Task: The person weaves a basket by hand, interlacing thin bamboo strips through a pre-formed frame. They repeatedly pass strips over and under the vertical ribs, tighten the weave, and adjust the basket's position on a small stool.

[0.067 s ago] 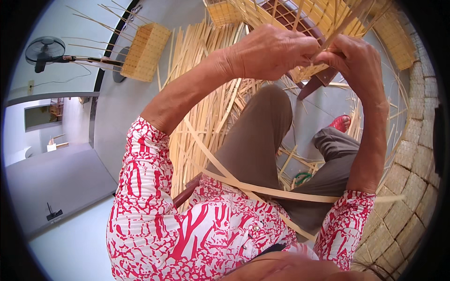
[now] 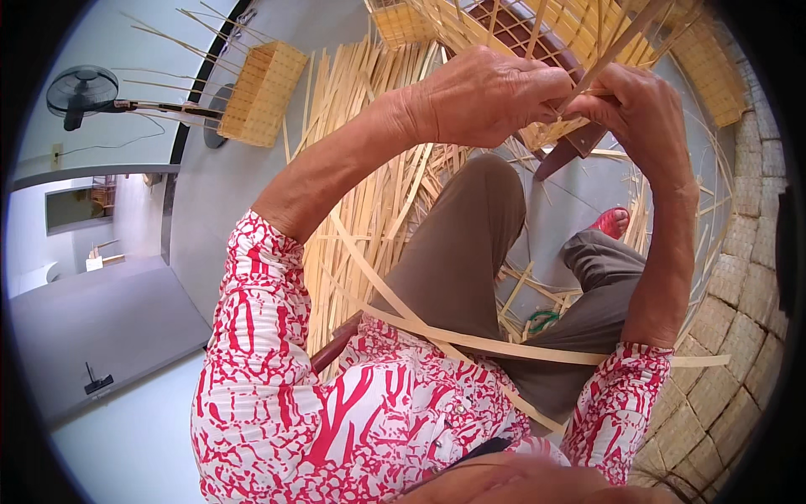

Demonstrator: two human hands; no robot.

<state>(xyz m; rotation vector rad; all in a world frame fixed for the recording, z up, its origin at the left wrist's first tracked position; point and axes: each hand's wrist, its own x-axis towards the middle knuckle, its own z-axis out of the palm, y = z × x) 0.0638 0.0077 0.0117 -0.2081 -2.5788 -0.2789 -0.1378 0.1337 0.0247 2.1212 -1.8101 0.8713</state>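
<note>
My two hands meet at the top of the view, over the near corner of a partly woven bamboo basket (image 2: pixel 537 136). My left hand (image 2: pixel 499 97) is closed, thumb and fingertips pinched at the strip end there. My right hand (image 2: pixel 642 109), fingers curled, grips a bamboo strip (image 2: pixel 617 52) that slants up to the right between the hands. The fingers hide the exact point where strip and basket meet. Upright strips of the basket's open weave stand beyond my knuckles. Loose long strips (image 2: pixel 487 343) lie across my lap.
A heap of bamboo strips (image 2: pixel 361 109) covers the floor at left. Finished-looking woven baskets stand at the far left (image 2: pixel 262 92) and far right (image 2: pixel 714 71). Stacked woven pieces (image 2: pixel 730 286) line the right side. A standing fan (image 2: pixel 81 94) is at the left wall.
Hardly anything differs. My hands keep their grip at the basket corner, with the right hand and forearm shifted very slightly.
</note>
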